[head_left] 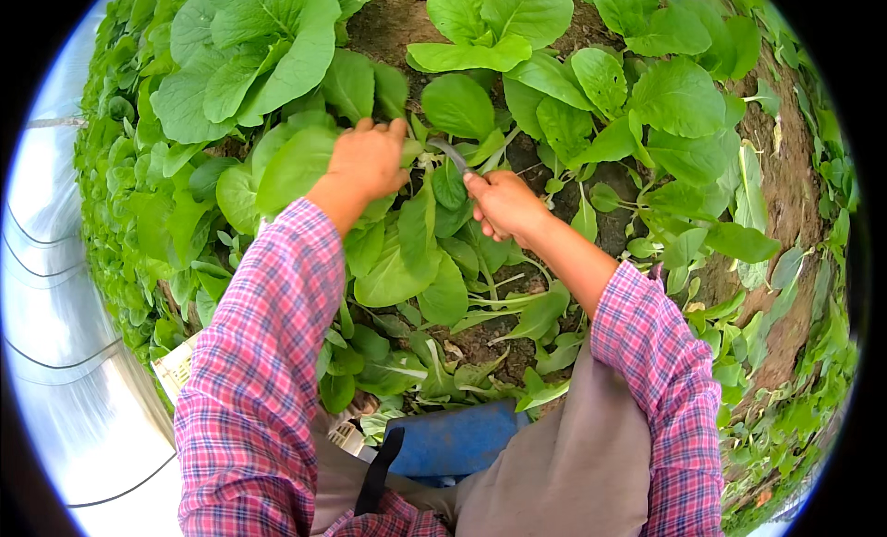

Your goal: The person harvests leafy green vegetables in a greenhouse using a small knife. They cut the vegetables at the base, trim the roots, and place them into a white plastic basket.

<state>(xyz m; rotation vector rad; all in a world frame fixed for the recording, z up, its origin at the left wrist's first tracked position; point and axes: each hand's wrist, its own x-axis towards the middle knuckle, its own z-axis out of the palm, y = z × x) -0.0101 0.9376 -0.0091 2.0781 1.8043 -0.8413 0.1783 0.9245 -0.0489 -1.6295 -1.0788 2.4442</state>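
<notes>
My left hand (371, 159) is closed around a leafy green plant (298, 166), whose broad leaves spread to the left of the wrist. A small curved sickle (450, 152) with a dark blade is in my right hand (506, 201), gripped by its handle, which the fingers mostly hide. Its blade points up and left toward the pale base of the plant (424, 161), close beside my left fingers. Whether the blade touches the stem, I cannot tell. Cut or fallen leaves (429, 260) lie just below both hands.
Leafy greens grow ahead (492, 24), at upper left (256, 59) and at right (665, 114). Between my legs is a blue object (450, 436). A cream plastic crate (177, 367) stands by my left arm. Bare soil (797, 191) runs along the right; plastic sheeting (62, 329) borders the left.
</notes>
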